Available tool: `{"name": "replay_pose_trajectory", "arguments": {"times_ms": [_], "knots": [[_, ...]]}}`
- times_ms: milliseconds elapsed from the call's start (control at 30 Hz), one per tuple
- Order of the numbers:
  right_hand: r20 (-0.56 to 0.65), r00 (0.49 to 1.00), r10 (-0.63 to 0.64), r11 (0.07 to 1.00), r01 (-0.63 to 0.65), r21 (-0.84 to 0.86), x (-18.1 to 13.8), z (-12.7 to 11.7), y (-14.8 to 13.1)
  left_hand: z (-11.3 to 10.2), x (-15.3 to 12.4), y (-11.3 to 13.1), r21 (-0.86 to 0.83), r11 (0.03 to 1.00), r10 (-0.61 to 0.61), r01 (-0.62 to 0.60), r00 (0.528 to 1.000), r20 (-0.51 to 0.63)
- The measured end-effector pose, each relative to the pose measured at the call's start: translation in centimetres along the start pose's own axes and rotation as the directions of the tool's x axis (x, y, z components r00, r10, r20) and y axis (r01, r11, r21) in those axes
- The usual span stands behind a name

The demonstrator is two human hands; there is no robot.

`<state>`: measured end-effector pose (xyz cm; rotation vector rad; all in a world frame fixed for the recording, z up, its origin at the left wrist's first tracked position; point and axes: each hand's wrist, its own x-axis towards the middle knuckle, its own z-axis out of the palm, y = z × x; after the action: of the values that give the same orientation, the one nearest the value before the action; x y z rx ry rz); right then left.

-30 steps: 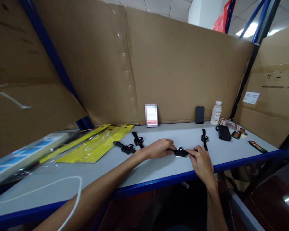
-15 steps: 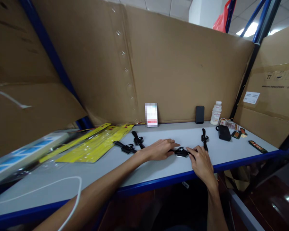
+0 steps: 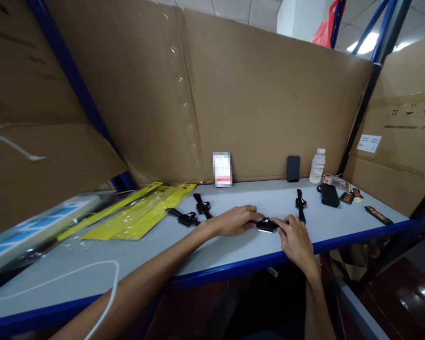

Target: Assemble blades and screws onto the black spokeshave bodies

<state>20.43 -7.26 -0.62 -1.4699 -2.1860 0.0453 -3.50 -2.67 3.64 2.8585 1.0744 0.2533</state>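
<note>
A black spokeshave (image 3: 267, 225) lies between my hands, low over the grey tabletop or touching it; I cannot tell which. Its left handle is in my left hand (image 3: 238, 220), whose fingers are closed over it. My right hand (image 3: 296, 237) grips the other handle, thumb and fingers pressed around it. The handles are mostly hidden, while the middle body and a pale blade edge show. Another spokeshave (image 3: 301, 204) stands lengthwise beyond my right hand. Two more lie left of my left hand: one spokeshave (image 3: 184, 216) near my forearm and a second spokeshave (image 3: 203, 206) behind it.
Yellow packaging cards (image 3: 138, 215) in clear plastic and a long blue-and-white box (image 3: 38, 231) cover the table's left. A lit phone (image 3: 223, 170), dark phone (image 3: 293, 169), bottle (image 3: 317, 166) and black case (image 3: 329, 195) stand along the back. A white cable (image 3: 117, 271) crosses my left forearm.
The spokeshave between my hands has tilted slightly, and more of its pale blade edge shows. Both hands keep their grip almost in place.
</note>
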Motion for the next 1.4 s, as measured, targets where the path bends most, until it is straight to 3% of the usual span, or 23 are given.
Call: {"name": "replay_pose_trajectory", "arguments": {"times_ms": [567, 800, 1400], "knots": [[-0.055, 0.997, 0.047, 0.992, -0.04, 0.122, 0.4, 0.2, 0.1, 0.1, 0.0, -0.5, -0.028, 0.999, -0.015, 0.015, 1.0, -0.009], [-0.032, 0.999, 0.024, 1.0, -0.024, 0.021, 0.2, 0.2, -0.1, 0.1, 0.0, -0.4, -0.028, 1.0, -0.013, 0.012, 1.0, -0.028], [-0.044, 0.997, 0.065, 0.995, -0.061, 0.08, 0.3, 0.0, -0.2, -0.7, 0.0, 0.7, 0.215, 0.976, 0.016, -0.016, 1.0, -0.001]]}}
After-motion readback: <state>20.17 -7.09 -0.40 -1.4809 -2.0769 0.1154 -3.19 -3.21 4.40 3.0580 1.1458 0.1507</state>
